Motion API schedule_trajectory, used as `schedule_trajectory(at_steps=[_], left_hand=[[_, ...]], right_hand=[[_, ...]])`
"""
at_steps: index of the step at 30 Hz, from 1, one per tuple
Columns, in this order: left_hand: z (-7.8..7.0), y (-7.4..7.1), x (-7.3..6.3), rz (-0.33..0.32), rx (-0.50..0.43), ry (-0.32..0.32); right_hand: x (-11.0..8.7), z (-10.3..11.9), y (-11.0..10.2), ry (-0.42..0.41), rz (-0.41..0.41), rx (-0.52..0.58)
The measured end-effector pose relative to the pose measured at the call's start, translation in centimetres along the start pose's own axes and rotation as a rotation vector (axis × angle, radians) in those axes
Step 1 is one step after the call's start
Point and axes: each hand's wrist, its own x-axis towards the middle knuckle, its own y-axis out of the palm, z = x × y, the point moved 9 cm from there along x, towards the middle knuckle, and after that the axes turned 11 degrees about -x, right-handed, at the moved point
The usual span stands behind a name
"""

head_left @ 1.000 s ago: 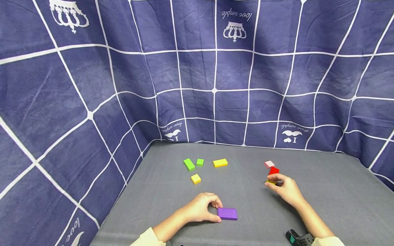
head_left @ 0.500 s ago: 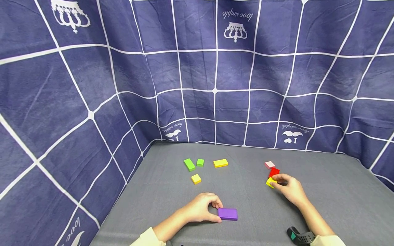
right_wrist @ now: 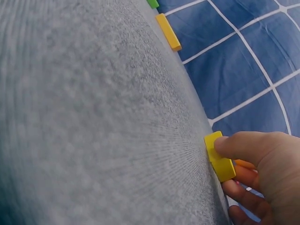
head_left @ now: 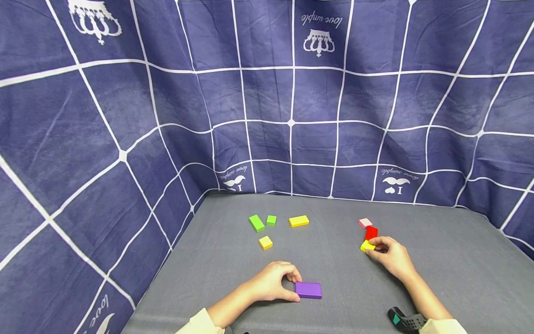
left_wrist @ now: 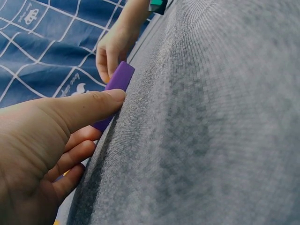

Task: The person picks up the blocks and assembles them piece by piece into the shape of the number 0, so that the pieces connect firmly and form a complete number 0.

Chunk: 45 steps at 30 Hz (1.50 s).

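Left grip (head_left: 272,281) pinches purple block (head_left: 308,291) | right grip (head_left: 392,259), arm extended farther, pinches yellow block (head_left: 367,246)

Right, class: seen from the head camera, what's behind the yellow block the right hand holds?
Behind the yellow block is a red block, then a pink block. The right hand covers part of the red block's near end; whether yellow and red touch is hidden.
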Motion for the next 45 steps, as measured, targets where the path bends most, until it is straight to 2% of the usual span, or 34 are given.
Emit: schedule_trajectory(at_steps=[12, 22, 28, 37, 45], left_hand=[[0.0, -0.1, 0.0, -0.003, -0.013, -0.013], [0.1, 0.1, -0.1, 0.002, -0.014, -0.014], [0.0, 0.0, -0.1, -0.006, -0.009, -0.005], [0.0, 0.0, -0.1, -0.008, 0.013, 0.021], [0.0, 0.0, -0.1, -0.007, -0.004, 0.002]], right_hand=[[-0.1, -0.4, 0.2, 0.068, 0.05, -0.04], [-0.5, -0.2, 0.2, 0.086, 0.058, -0.009], [-0.6, 0.6, 0.3, 0.072, 0.061, 0.027], [-0.8, 1.6, 0.9, 0.093, 0.117, 0.066], [-1.0, 3.3, 1.5, 0.049, 0.137, 0.098]])
